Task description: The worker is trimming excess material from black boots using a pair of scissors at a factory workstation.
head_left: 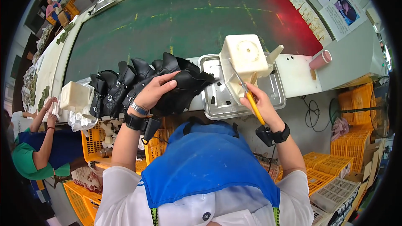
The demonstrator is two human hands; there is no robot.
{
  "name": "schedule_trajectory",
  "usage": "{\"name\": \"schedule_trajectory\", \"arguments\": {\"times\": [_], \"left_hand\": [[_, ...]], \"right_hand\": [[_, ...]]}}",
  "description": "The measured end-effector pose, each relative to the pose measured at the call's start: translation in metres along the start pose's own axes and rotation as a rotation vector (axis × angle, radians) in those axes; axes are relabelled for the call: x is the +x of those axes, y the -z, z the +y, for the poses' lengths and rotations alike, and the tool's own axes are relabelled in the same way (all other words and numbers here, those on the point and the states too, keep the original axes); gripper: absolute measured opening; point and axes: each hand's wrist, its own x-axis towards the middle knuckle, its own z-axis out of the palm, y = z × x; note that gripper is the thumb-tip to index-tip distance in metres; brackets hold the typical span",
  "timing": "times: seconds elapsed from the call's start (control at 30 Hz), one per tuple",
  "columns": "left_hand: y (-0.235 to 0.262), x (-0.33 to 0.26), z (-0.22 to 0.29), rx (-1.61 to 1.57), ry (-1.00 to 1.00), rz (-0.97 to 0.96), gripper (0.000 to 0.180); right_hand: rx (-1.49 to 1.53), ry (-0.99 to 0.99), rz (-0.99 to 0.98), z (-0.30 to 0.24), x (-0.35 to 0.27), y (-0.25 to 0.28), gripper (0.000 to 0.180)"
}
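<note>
Left hand (pixel 155 90) grips a black leather boot upper (pixel 184 88), its long axis running left-right; right hand (pixel 263 100) clasps a yellow-handled brush (pixel 251 100), tip pointing up-left toward a cream plastic tub (pixel 245 58).

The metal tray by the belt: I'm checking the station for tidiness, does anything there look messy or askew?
Yes. The shallow metal tray holds scattered small dark scraps, and the cream plastic container in it stands tilted, not flat. The right hand holds a yellow-handled brush at it.
</note>
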Motion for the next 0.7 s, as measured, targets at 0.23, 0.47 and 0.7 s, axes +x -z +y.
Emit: {"name": "schedule_trajectory", "arguments": {"times": [0.23, 0.47, 0.7], "left_hand": [[-0.015, 0.011, -0.015, 0.019, 0.036, -0.054, 0.043], [-0.023, 0.015, -0.017, 0.156, 0.029, -0.057, 0.045], [-0.024, 0.019, -0.021, 0.254, 0.023, -0.056, 0.048]], "right_hand": [[-0.078, 0.014, -0.132, 0.002, -0.024, 0.004, 0.053], [-0.09, 0.037, -0.162, 0.006, -0.034, 0.004, 0.05], [-0.085, 0.056, -0.196, 0.007, -0.037, 0.002, 0.05]]}}
